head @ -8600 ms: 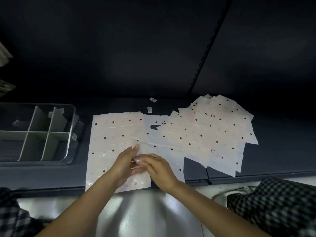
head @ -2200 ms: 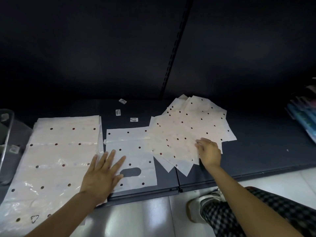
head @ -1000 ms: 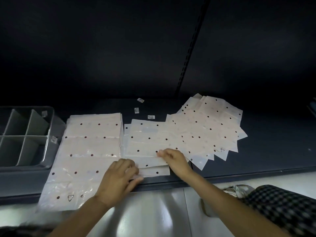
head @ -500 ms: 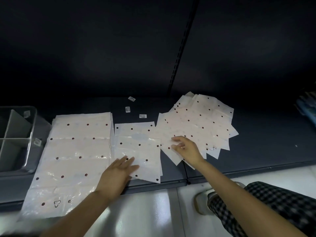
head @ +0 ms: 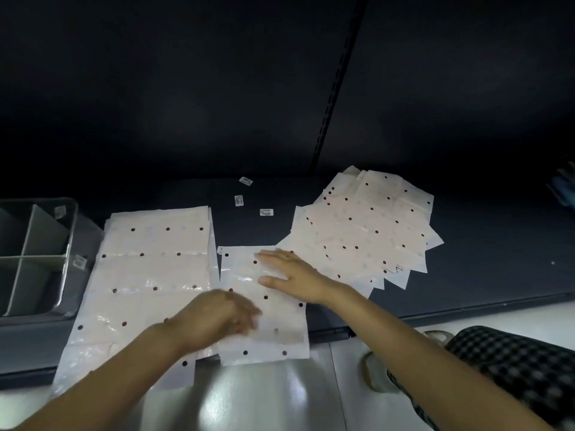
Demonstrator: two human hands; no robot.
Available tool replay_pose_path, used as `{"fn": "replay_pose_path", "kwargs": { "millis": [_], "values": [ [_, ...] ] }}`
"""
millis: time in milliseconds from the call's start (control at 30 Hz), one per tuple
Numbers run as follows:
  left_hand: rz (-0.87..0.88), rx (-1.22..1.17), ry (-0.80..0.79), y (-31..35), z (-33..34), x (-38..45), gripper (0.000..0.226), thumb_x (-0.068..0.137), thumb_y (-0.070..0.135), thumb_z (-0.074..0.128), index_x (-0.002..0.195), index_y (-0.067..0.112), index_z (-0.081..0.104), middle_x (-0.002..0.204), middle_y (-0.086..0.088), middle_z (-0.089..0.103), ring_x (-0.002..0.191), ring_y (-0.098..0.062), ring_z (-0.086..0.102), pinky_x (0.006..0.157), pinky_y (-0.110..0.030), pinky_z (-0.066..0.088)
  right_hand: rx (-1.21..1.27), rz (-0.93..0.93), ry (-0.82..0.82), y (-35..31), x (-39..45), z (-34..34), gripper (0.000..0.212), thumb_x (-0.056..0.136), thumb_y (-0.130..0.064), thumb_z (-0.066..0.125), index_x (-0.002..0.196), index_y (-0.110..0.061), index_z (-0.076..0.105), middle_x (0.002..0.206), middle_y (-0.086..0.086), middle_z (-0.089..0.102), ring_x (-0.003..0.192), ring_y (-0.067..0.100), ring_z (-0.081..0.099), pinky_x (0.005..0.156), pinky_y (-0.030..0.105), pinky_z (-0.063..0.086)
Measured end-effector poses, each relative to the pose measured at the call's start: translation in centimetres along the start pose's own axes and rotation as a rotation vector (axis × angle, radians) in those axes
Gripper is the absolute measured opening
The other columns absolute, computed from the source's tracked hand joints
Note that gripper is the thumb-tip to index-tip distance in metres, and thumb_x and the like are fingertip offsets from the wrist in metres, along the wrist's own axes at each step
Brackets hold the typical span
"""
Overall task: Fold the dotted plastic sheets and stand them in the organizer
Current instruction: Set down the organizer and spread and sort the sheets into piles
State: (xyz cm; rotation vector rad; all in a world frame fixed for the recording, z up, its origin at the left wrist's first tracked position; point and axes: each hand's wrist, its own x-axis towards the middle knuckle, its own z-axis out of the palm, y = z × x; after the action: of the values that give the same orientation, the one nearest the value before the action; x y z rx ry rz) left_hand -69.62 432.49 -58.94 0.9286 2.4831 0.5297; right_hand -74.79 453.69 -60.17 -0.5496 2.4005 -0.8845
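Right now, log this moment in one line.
left hand flat on middle sheet | right hand flat on it | organizer holds none

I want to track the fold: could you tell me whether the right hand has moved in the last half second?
Yes. The right hand has come left off the fanned pile onto the middle sheet.

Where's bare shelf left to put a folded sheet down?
Widest bare patch: shelf right of the fanned pile. A smaller strip lies behind the middle sheet, between the left stack and the pile, dotted with three labels. The front centre is crowded by sheets and both hands.
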Motion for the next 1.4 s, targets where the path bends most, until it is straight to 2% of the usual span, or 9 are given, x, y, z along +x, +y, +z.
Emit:
{"fn": "replay_pose_path", "kwargs": {
  "millis": [167,333,467,567,833,1033,1200,1300,1400],
  "values": [
    [-0.106,0.007,-0.261,-0.4,4.5,-1.4,0.086,0.068,0.086,0.013,0.145,0.049,0.015,0.150,0.018,-0.023,0.137,-0.006,-0.030,0.114,-0.028,-0.017,-0.190,0.454,0.533,8.7,-1.8,-2.2,0.068,0.095,-0.049,0.043,0.151,-0.026,0.011,0.159,-0.003,0.006,0.146,0.020,0.000,0.120,0.040,0.004],
    [-0.160,0.160,-0.115,-0.3,5.7,0.1,0.080,0.072,0.081,0.004,0.145,0.050,-0.001,0.148,0.013,-0.032,0.139,-0.013,-0.029,0.112,-0.033,-0.021,-0.259,0.638,0.530,14.9,-5.4,-4.5,0.059,0.095,-0.042,0.048,0.146,-0.017,0.032,0.154,0.004,0.026,0.141,0.024,0.024,0.113,0.035,0.024],
    [-0.248,0.168,-0.049,-0.1,6.2,1.1,0.066,0.082,0.077,0.017,0.143,0.053,0.008,0.153,0.015,-0.024,0.143,-0.009,-0.020,0.114,-0.034,-0.015,-0.191,0.573,0.814,14.9,-6.0,-5.0,0.023,0.093,-0.024,0.056,0.102,-0.007,0.068,0.104,0.012,0.066,0.099,0.033,0.056,0.071,0.032,0.044],
    [-0.277,0.119,-0.023,0.5,6.7,1.0,0.067,0.083,0.077,0.023,0.143,0.051,0.014,0.154,0.016,-0.020,0.143,-0.008,-0.019,0.115,-0.033,-0.014,0.000,0.531,0.890,13.8,-5.9,-5.3,0.027,0.093,-0.028,0.057,0.099,-0.005,0.069,0.095,0.012,0.068,0.094,0.028,0.059,0.070,0.032,0.047],
    [-0.328,-0.228,0.127,1.9,5.9,0.5,0.051,0.088,0.061,0.041,0.136,0.044,0.039,0.155,0.019,0.016,0.144,-0.003,0.000,0.116,-0.024,-0.003,0.525,0.312,0.840,8.6,-3.9,-3.8,0.003,0.085,-0.013,0.067,0.083,-0.014,0.068,0.099,-0.005,0.067,0.100,0.016,0.060,0.090,0.021,0.044],
    [-0.379,-0.787,0.378,2.9,1.9,1.1,0.040,0.080,0.063,0.041,0.120,0.058,0.039,0.130,0.024,0.047,0.125,-0.003,0.042,0.097,-0.017,0.032,0.322,0.150,0.633,3.3,-3.8,-0.7,0.016,0.101,-0.019,0.037,0.088,-0.027,0.038,0.117,-0.012,0.062,0.060,-0.007,0.046,0.061,0.018,0.039],
    [-0.579,-1.366,0.393,1.8,-1.7,2.0,0.046,0.087,0.066,0.027,0.127,0.049,0.043,0.118,0.003,0.058,0.108,-0.022,0.060,0.086,-0.034,0.050,0.049,-0.018,0.205,-1.3,-3.3,3.7,0.027,0.101,-0.033,0.026,0.110,-0.035,0.051,0.137,-0.020,0.049,0.125,0.001,0.040,0.101,0.017,0.031],
    [-0.634,-1.264,0.307,0.4,-1.8,1.2,0.045,0.092,0.055,0.038,0.121,0.029,0.061,0.119,0.010,0.057,0.114,-0.015,0.051,0.093,-0.033,0.040,-0.033,-0.160,0.026,-1.9,-3.3,6.1,0.047,0.097,-0.046,0.018,0.131,-0.039,0.048,0.136,-0.016,0.052,0.129,-0.010,0.023,0.106,0.009,0.015],
    [-0.701,-1.119,0.431,-0.8,-0.8,0.3,0.020,0.096,0.013,0.052,0.106,0.014,0.069,0.114,-0.003,0.063,0.102,-0.019,0.052,0.079,-0.025,0.041,-0.173,-0.264,0.053,-1.3,-3.6,6.2,0.041,0.097,-0.039,0.045,0.132,-0.018,0.050,0.135,-0.001,0.054,0.131,0.012,0.039,0.115,0.025,0.020]
  ]
}}
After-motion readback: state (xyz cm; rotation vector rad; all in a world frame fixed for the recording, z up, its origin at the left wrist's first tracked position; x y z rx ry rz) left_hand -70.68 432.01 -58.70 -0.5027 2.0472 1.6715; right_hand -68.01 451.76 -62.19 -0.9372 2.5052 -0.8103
